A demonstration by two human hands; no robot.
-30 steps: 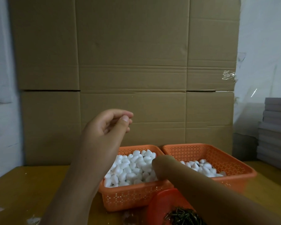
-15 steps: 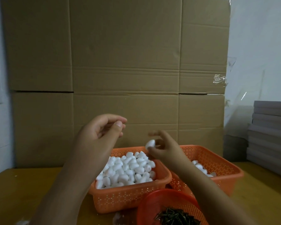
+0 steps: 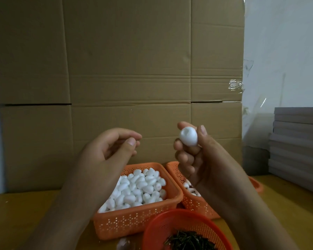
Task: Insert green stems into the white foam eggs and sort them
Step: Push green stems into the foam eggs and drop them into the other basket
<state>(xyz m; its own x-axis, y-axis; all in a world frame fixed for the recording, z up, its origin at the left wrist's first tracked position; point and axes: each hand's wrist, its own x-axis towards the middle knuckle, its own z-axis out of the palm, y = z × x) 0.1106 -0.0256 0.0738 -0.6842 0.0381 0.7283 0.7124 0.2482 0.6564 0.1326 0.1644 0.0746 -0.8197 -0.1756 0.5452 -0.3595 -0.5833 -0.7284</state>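
Note:
My right hand point(image 3: 197, 159) holds one white foam egg point(image 3: 188, 136) up between thumb and fingertips, its dimpled end facing me. My left hand point(image 3: 114, 150) is raised beside it, a short gap away, with thumb and fingertips pinched together; anything between them is too small to see. Below the hands, an orange basket point(image 3: 134, 219) is heaped with loose white foam eggs point(image 3: 139, 188). A second orange basket point(image 3: 193, 202) to its right holds a few eggs and is mostly hidden by my right arm. In a round red basket point(image 3: 170, 221) at the front lie dark green stems point(image 3: 188, 240).
The baskets stand on a wooden table point(image 3: 25, 213). A wall of cardboard boxes point(image 3: 125, 69) rises right behind them. Several grey boards point(image 3: 296, 147) are stacked at the right edge. A small pale object point(image 3: 124, 244) lies on the table in front of the left basket.
My right hand came up out of the baskets with a foam egg and raised it level with the left hand. The left hand kept its pinched pose.

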